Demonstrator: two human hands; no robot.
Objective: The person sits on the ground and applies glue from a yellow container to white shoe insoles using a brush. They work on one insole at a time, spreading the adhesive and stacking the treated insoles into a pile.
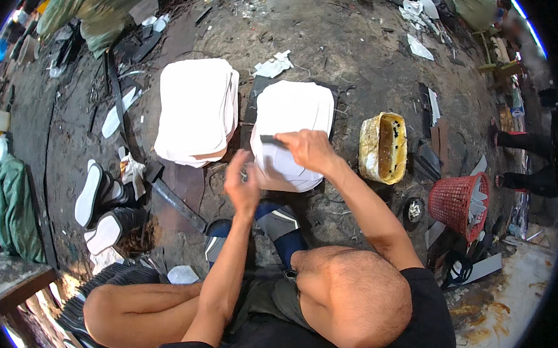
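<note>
My right hand [310,151] grips a small dark flat spreader [270,140] over a stack of white sheets [292,108]. The spreader touches or hovers just above the top sheet; I cannot tell which. Beside the stack's left near edge is my left hand [241,186], slightly blurred, its fingers apart and nothing visible in them. Farther left lies a taller stack of white sheets [194,105], its edges uneven. A yellow tub [366,147], crusted and holding a yellowish-brown substance, stands right of my right hand.
A red plastic basket [448,202] with scraps stands at the right, near a small round dish [413,210]. Shoes with white soles [91,195] and a long dark strip [179,205] lie left. Scraps litter the dirty floor. Another person's legs [532,182] show at far right.
</note>
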